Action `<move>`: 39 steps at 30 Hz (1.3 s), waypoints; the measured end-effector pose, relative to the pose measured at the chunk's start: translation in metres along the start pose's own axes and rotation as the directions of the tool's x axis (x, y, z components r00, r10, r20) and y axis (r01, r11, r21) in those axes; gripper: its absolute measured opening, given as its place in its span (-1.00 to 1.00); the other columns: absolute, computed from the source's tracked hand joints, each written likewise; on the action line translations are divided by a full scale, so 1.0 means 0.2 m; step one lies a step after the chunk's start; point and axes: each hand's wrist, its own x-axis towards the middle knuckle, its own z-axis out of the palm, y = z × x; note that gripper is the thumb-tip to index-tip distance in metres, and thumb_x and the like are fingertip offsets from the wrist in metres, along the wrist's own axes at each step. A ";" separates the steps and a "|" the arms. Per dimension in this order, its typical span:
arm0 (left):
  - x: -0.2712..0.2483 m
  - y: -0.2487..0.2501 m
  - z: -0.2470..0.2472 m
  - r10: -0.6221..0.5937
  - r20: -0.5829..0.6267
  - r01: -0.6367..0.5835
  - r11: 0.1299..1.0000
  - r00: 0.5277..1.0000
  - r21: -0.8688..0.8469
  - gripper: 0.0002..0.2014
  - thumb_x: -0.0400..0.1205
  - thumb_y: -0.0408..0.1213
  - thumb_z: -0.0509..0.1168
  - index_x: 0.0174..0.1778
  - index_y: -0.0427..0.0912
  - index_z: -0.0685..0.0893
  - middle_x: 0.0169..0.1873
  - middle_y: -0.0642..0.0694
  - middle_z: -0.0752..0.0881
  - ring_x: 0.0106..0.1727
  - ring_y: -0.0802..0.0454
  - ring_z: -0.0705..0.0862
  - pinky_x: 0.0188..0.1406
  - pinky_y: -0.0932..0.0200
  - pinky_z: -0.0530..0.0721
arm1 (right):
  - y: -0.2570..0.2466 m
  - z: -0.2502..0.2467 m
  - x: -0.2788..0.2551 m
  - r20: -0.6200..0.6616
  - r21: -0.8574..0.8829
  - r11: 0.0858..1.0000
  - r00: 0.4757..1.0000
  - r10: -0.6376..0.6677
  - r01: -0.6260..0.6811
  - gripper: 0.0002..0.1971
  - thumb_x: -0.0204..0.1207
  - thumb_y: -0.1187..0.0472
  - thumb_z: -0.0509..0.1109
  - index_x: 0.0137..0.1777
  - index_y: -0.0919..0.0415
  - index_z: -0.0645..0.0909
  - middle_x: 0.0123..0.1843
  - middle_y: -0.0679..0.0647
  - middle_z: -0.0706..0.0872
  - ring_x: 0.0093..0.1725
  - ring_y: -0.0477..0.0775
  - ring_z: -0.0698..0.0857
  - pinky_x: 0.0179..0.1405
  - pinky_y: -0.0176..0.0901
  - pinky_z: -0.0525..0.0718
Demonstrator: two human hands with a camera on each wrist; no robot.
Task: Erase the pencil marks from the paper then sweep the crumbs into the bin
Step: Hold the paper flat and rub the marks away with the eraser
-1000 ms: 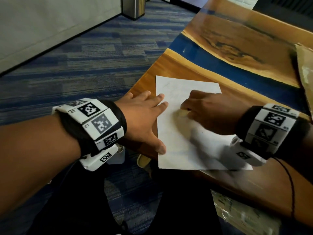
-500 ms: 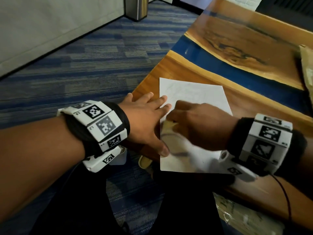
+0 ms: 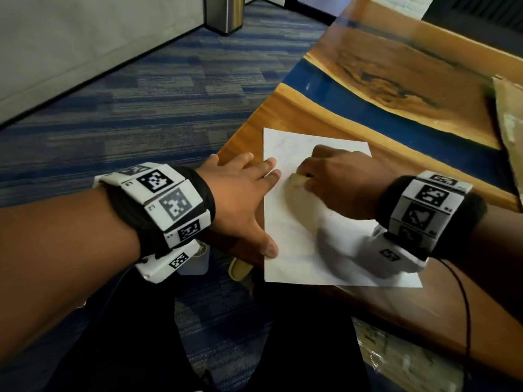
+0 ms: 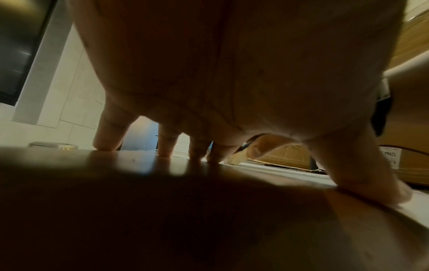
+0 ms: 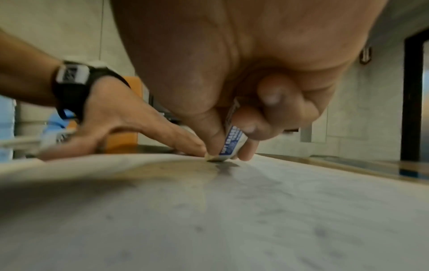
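While the paper (image 3: pixel 317 250) lies flat at the bench's (image 3: pixel 353 80) near left corner, its left edge just inside the bench edge, the left hand (image 3: pixel 240 199) lies spread, fingertips and thumb pressing that edge. Further in on the paper, the right hand (image 3: pixel 339 179) pinches an eraser (image 5: pixel 231 144) whose tip touches the sheet. Beyond the paper's far edge, bare bench stretches away; a metal bin (image 3: pixel 225 14) stands well apart on the carpet (image 3: pixel 141 108).
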 end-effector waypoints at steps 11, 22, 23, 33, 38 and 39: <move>0.01 -0.01 0.00 0.011 0.006 -0.011 1.000 1.000 0.015 0.37 0.17 0.75 0.19 0.76 0.18 -0.30 0.76 0.15 -0.35 0.79 -0.13 -0.28 0.64 -0.58 0.01 | 0.04 0.00 -0.07 0.017 -0.008 0.997 0.997 -0.074 0.074 -0.62 0.74 -0.01 0.20 0.52 -0.06 0.49 0.33 -0.03 0.52 0.10 0.14 0.67 0.08 0.11 0.73; 0.00 0.00 -0.03 0.007 0.036 -0.007 1.000 0.999 -0.014 0.35 0.12 0.78 0.15 0.75 0.27 -0.26 0.77 0.16 -0.32 0.79 -0.11 -0.28 0.65 -0.56 0.00 | 0.19 0.03 -0.06 0.036 0.012 0.999 0.999 0.040 -0.041 -0.67 0.72 -0.08 0.16 0.44 -0.17 0.51 0.33 -0.11 0.56 0.13 0.13 0.64 0.14 0.16 0.69; 0.00 -0.01 -0.04 0.006 0.035 -0.005 0.999 0.999 -0.039 0.35 0.07 0.80 0.08 0.76 0.28 -0.20 0.78 0.17 -0.27 0.79 -0.10 -0.25 0.66 -0.54 0.03 | 0.18 0.03 -0.06 0.046 0.022 0.999 0.998 0.042 -0.043 -0.67 0.72 -0.08 0.16 0.43 -0.16 0.52 0.33 -0.10 0.57 0.15 0.14 0.64 0.15 0.16 0.69; 0.01 0.01 -0.03 -0.010 -0.074 0.010 1.000 0.997 0.007 0.24 0.20 0.73 0.22 0.76 0.30 -0.05 0.74 0.00 -0.03 0.74 -0.18 0.00 0.56 -0.37 0.32 | -0.01 0.00 -0.17 0.023 0.048 0.990 0.991 -0.132 0.131 -0.67 0.73 -0.04 0.16 0.44 -0.11 0.51 0.26 -0.04 0.58 0.03 0.10 0.68 -0.03 0.01 0.72; -0.01 0.00 -0.02 0.033 -0.019 -0.033 0.999 0.999 0.015 0.26 0.22 0.71 0.24 0.77 0.24 -0.10 0.78 0.14 -0.26 0.79 -0.07 -0.27 0.63 -0.56 0.02 | -0.05 0.03 -0.16 0.054 0.076 0.968 0.968 -0.244 0.239 -0.68 0.72 -0.05 0.18 0.42 -0.12 0.52 0.19 -0.05 0.58 0.03 0.11 0.69 -0.01 0.07 0.72; -0.01 0.00 -0.02 0.042 -0.029 -0.041 0.999 0.999 0.030 0.25 0.24 0.70 0.25 0.77 0.22 -0.08 0.79 0.12 -0.24 0.79 -0.06 -0.26 0.65 -0.53 0.00 | 0.00 0.01 -0.13 0.058 0.054 0.989 0.988 -0.141 0.138 -0.68 0.73 -0.04 0.17 0.44 -0.13 0.51 0.23 -0.04 0.58 0.09 0.12 0.67 0.03 0.08 0.70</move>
